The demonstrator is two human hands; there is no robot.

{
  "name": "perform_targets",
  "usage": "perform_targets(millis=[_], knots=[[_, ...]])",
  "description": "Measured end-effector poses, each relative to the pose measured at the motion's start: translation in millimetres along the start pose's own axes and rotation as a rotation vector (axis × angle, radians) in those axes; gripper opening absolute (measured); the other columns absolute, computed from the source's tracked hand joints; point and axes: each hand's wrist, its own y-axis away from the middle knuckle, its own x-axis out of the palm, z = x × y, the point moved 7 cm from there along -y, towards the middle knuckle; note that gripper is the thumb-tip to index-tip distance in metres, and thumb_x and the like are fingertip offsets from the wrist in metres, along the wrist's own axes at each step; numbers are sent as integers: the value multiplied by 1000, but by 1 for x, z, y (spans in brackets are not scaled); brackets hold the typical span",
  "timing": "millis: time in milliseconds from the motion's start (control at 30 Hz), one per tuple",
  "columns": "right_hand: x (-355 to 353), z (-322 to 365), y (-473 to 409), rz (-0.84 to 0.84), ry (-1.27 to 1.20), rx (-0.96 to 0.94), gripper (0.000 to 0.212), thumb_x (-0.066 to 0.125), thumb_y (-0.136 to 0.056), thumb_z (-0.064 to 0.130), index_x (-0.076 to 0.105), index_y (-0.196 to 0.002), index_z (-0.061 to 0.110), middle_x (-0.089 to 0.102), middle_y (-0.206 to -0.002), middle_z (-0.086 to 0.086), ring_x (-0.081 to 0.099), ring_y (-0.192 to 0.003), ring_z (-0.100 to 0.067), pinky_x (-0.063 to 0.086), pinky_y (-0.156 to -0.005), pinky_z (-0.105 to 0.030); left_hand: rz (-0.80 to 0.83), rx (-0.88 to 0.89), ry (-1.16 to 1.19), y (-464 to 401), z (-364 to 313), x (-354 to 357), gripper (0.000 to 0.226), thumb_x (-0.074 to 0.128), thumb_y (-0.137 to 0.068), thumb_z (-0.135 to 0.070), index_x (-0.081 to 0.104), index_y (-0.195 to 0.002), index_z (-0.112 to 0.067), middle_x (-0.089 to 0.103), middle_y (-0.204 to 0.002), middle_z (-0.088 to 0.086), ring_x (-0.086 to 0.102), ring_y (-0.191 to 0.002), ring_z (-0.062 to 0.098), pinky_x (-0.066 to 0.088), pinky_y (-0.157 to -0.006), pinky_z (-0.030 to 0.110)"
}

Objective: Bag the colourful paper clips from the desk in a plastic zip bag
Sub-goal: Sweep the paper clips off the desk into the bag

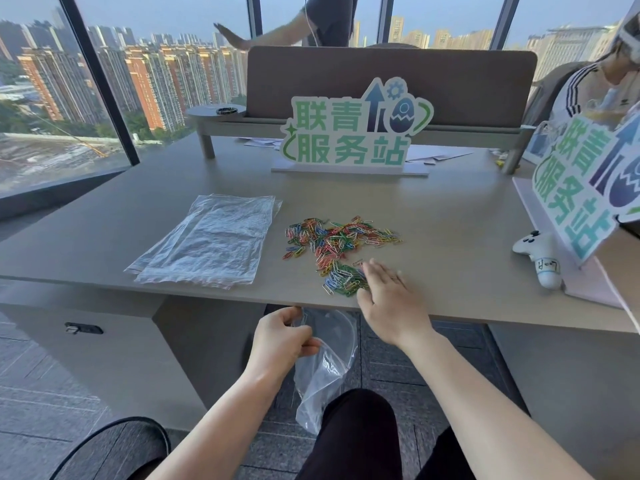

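Observation:
A scatter of colourful paper clips (pixel 341 235) lies on the grey desk (pixel 450 237), with a denser bunch (pixel 341 278) near the front edge. My right hand (pixel 389 299) rests flat on the desk, fingers spread, touching the right side of that bunch. Below the desk's front edge, my left hand (pixel 282 337) pinches the mouth of a clear plastic zip bag (pixel 322 372), which hangs open under the edge down to my knee.
A stack of spare clear bags (pixel 207 240) lies left of the clips. A green-lettered sign (pixel 349 133) stands behind, another sign (pixel 581 188) and a white toy figure (pixel 540 254) at the right. Two people are beyond the desk divider.

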Motion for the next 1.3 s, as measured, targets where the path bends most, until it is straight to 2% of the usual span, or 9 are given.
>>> perform_targets(millis=[133,267,467,567,700,1000,1067,1133,1300], knots=[[9,13,5,-5,109,-47,59,15,-101,42,4,-153,17,3,-162,-1,-1,-148,-14,-3,-120,-39,3,9,-2,4,-4,3,50,53,-84,12,54,-134,3,63,-119,4,73,-64,21,59,-57,23],[12,25,9,-8,143,-75,59,15,-101,43,5,-153,17,2,-162,-1,-1,-148,-15,-2,-120,-40,1,11,-9,4,-5,2,53,54,-84,11,52,-136,3,59,-131,9,73,-63,19,59,-56,23],[19,45,14,-16,123,-130,61,14,-99,42,7,-153,16,5,-162,-3,0,-149,-17,-2,-120,-40,-11,0,8,1,-2,-3,52,56,-83,12,53,-134,4,63,-124,15,75,-63,23,58,-53,23],[23,54,16,-29,94,-155,66,8,-93,44,9,-153,15,7,-162,-4,0,-149,-17,-3,-120,-38,-20,0,20,-1,0,-8,51,56,-82,12,54,-133,5,63,-126,18,75,-66,27,58,-53,23],[29,65,22,-41,83,-187,76,-3,-85,48,11,-153,15,8,-161,-3,0,-149,-15,-3,-120,-38,-34,-4,34,-4,3,-17,48,57,-82,12,57,-130,5,66,-119,23,75,-65,25,59,-56,25],[32,87,38,-46,11,-244,72,0,-88,45,14,-153,17,12,-161,0,2,-148,-13,-5,-120,-34,-25,12,52,-4,2,-21,44,55,-82,13,61,-125,4,66,-118,24,72,-58,16,60,-57,27],[23,87,37,-91,-84,-243,61,12,-95,37,22,-152,16,21,-159,0,9,-148,-12,2,-120,-32,-28,18,58,-1,-1,-22,36,55,-82,14,66,-112,-2,70,-109,20,71,-58,18,61,-58,27],[13,80,28,-147,-161,-213,53,24,-99,28,27,-150,14,26,-158,-2,14,-147,-13,9,-120,-31,-33,14,61,0,-1,-24,37,55,-83,13,66,-113,-5,71,-106,14,71,-60,19,61,-58,26],[10,52,-12,-40,-115,-101,54,25,-100,27,14,-153,18,6,-162,0,1,-148,-12,4,-120,-30,-35,2,41,-1,0,-25,47,54,-83,12,60,-128,-2,70,-111,11,70,-58,18,60,-58,24]])
